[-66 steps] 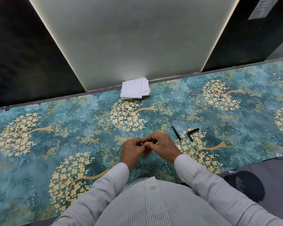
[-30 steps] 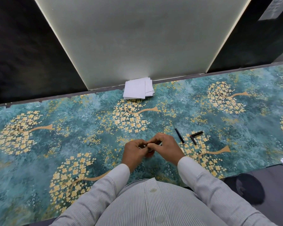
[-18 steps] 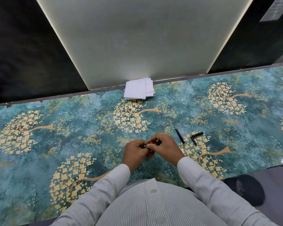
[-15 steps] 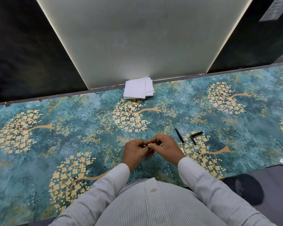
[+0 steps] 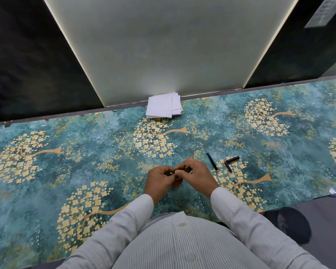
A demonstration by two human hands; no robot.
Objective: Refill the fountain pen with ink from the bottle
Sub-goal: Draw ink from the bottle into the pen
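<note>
My left hand (image 5: pixel 159 180) and my right hand (image 5: pixel 197 176) meet fingertip to fingertip just above the table, close to my body. Both pinch a small item (image 5: pixel 187 169) between them; only a dark bit and a reddish bit underneath show, and the fingers hide the rest. Three black fountain pen parts lie loose to the right of my right hand: a long thin barrel (image 5: pixel 212 161), a short cap (image 5: pixel 233 159) and a small dark piece (image 5: pixel 228 167). I see no ink bottle standing in the open.
A teal cover with gold flower trees (image 5: pixel 85 152) lies over the table. A stack of white paper sheets (image 5: pixel 163 106) rests at the far edge against a pale wall panel. The table's front edge drops off at the lower right.
My hands stay joined at the same spot, with only small finger shifts on the item. The pen parts on the table have not moved; the camera tilted slightly.
</note>
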